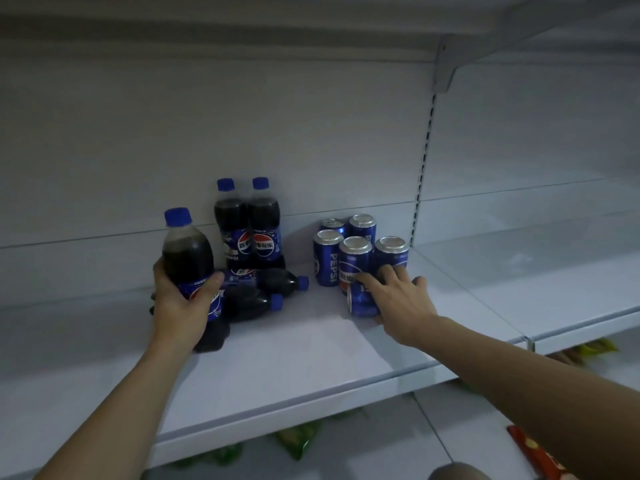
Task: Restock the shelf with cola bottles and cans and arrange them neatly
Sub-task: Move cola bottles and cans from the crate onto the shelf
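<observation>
My left hand [180,299] grips an upright cola bottle [188,258] with a blue cap on the white shelf [294,358]. Two more bottles [247,226] stand upright behind it against the back wall. Two bottles [263,289] lie on their sides beside the held one. To the right, several blue cola cans [353,251] stand in a cluster. My right hand [398,299] holds a can [362,301] lying on its side in front of the cluster, fingers over it and thumb under it.
A slotted upright and bracket [429,140] divide this bay from the neighbouring shelf [554,271] on the right. Green and red snack packets [298,441] lie on the lower shelf beneath.
</observation>
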Motion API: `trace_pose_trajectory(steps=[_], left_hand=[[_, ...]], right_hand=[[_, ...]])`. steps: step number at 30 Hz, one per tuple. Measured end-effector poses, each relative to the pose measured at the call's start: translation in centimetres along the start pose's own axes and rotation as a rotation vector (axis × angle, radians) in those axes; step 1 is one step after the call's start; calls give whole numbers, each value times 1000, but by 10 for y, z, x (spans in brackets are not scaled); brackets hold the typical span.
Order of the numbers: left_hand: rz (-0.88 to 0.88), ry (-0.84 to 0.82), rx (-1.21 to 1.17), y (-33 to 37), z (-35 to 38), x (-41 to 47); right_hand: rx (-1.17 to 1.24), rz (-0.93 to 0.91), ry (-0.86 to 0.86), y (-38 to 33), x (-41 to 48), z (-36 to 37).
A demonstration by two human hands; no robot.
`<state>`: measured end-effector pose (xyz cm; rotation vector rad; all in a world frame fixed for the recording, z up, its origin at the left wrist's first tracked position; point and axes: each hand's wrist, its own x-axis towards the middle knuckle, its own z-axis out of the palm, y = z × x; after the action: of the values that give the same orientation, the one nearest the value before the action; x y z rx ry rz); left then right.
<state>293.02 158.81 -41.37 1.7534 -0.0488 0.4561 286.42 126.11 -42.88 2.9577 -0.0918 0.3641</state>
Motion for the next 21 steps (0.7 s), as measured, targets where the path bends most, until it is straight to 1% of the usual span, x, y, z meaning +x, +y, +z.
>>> trace_pose_trajectory(steps=[3, 7, 11, 14, 17, 18, 21], left_hand=[[-32, -27, 37, -1, 1, -5], [-127, -66, 59, -8, -9, -17], [-180, -73, -44, 13, -40, -39], [-172, -34, -47, 32, -90, -63], [-142, 35, -32, 51, -159, -94], [-129, 65, -6, 59, -184, -108], [-100, 228, 107, 83, -271, -171]], right_hand=[[36, -6, -9, -5, -4, -7], [23, -97, 60, -19, -13, -21], [100, -227, 92, -52, -18, -42], [211, -382, 140, -101, -22, -67], [313, -551, 187, -167, -34, -90], [339, -607, 198, -191, -38, -98], [394, -830, 200, -282, -67, -128]])
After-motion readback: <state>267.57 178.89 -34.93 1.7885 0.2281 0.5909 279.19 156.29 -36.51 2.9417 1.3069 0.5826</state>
